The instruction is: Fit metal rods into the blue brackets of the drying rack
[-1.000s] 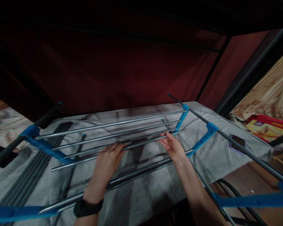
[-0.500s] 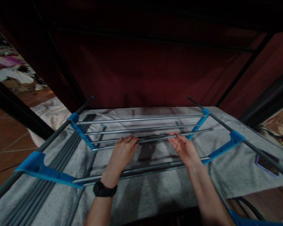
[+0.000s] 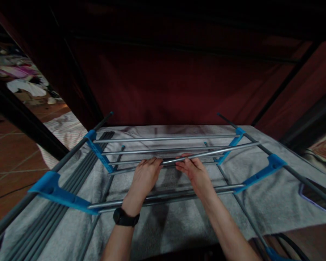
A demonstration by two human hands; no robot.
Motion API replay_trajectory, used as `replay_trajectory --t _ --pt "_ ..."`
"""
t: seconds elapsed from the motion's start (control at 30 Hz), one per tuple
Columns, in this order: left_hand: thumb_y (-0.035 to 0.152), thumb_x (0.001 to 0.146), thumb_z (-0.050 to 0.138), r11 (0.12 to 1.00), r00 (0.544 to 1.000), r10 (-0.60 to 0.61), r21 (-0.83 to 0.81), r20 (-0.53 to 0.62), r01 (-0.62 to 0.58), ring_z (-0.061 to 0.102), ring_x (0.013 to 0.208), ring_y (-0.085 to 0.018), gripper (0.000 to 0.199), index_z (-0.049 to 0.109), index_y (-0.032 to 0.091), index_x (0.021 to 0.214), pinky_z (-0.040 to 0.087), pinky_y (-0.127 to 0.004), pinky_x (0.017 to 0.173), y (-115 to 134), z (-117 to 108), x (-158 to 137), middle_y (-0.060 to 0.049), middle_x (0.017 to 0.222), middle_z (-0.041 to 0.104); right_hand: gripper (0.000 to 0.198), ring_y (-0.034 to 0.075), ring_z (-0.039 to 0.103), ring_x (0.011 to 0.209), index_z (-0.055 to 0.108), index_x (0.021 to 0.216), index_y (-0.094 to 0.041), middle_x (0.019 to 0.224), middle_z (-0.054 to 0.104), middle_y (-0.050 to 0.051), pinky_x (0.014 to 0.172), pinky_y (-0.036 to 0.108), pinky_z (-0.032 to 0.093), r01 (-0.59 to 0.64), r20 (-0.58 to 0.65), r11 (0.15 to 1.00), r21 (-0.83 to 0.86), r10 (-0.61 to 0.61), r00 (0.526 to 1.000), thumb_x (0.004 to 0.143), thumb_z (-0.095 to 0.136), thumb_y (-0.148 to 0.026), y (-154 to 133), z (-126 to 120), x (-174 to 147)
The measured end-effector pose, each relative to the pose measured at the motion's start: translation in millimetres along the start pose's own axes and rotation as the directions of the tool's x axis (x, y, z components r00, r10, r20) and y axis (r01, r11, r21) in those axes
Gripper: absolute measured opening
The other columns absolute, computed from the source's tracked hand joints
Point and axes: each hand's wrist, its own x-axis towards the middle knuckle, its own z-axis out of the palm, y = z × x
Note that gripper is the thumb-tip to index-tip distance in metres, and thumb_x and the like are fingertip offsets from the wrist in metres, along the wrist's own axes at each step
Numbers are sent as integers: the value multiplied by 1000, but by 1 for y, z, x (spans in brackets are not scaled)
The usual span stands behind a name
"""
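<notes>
My left hand [image 3: 146,177], with a dark watch [image 3: 125,217] on its wrist, is closed around a thin metal tube at the middle of the rack. My right hand [image 3: 195,173] pinches a metal tube [image 3: 222,149] just right of it. That tube slants up to the right, its far end raised over the right side pole. The two hands are close together, and the joint between them is partly hidden by fingers. Other metal rods [image 3: 165,139] span between blue plastic brackets, among them the far left bracket [image 3: 100,154] and far right bracket [image 3: 230,145].
Nearer blue brackets stand left [image 3: 59,194] and right [image 3: 263,173], joined by crossing rods. A bundle of grey tubes [image 3: 67,188] lies along the left on a grey cloth [image 3: 206,232]. A phone [image 3: 313,195] lies at right. A dark red panel [image 3: 163,83] rises behind.
My right hand has moved left, closer to my left hand. The right end of the tube has risen and swung out over the right bracket. My view has shifted slightly.
</notes>
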Motion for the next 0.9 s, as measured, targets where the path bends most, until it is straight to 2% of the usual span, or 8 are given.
replay_trajectory --t 0.13,0.27,0.43,0.6,0.67,0.77,0.83,0.9 --pt "28 96 49 999 999 28 -14 -32 -28 64 91 -22 21 65 21 107 45 -37 86 8 -4 1 -7 98 70 30 17 68 85 66 95 -22 93 73 3 78 32 56 219 -74 968 -127 -229 971 78 73 -45 -19 6 -2" --pt "25 95 52 998 999 39 -53 -11 -40 64 93 -23 18 66 22 105 45 -38 87 15 -5 1 -6 99 69 26 16 65 89 64 101 -23 92 71 2 86 33 51 423 -135 881 -212 -455 880 87 63 -44 -46 9 -7" --pt "26 97 49 997 999 38 -73 -8 -38 65 95 -23 22 67 21 109 46 -38 87 13 -5 0 -6 103 70 24 15 62 83 63 107 -25 86 67 0 84 33 48 571 -158 766 -296 -629 761 90 59 -42 -69 7 -13" --pt "27 98 47 998 999 6 -59 -51 -9 66 93 -22 24 69 22 106 47 -37 85 11 -8 0 -6 99 71 23 14 60 79 65 106 -24 84 65 -1 82 32 46 638 -148 630 -444 -753 641 89 61 -40 -82 3 -15" --pt "26 97 48 997 998 0 -74 -60 -4 66 92 -22 24 69 22 105 47 -37 85 11 -8 0 -6 98 71 22 14 60 79 67 104 -23 85 65 -1 81 32 46 631 -122 594 -499 -769 627 88 62 -39 -83 3 -15" --pt "25 97 49 989 996 -32 -143 -82 20 66 93 -22 23 70 21 104 47 -37 86 11 -9 1 -6 100 72 22 15 61 81 68 101 -23 88 67 0 80 32 46 604 -53 542 -585 -768 638 87 64 -40 -79 3 -15" --pt "25 96 49 970 992 -66 -242 -111 38 66 94 -21 22 70 21 103 48 -35 85 10 -10 2 -5 102 72 23 16 61 82 68 102 -24 92 68 1 81 33 48 595 0 499 -630 -766 643 87 63 -41 -75 4 -16" --pt "27 96 50 929 984 -108 -367 -140 50 67 95 -20 21 70 22 102 49 -33 84 9 -12 3 -4 102 72 25 17 62 82 68 106 -25 96 68 1 81 34 49 603 49 439 -666 -781 623 89 61 -41 -73 5 -18"
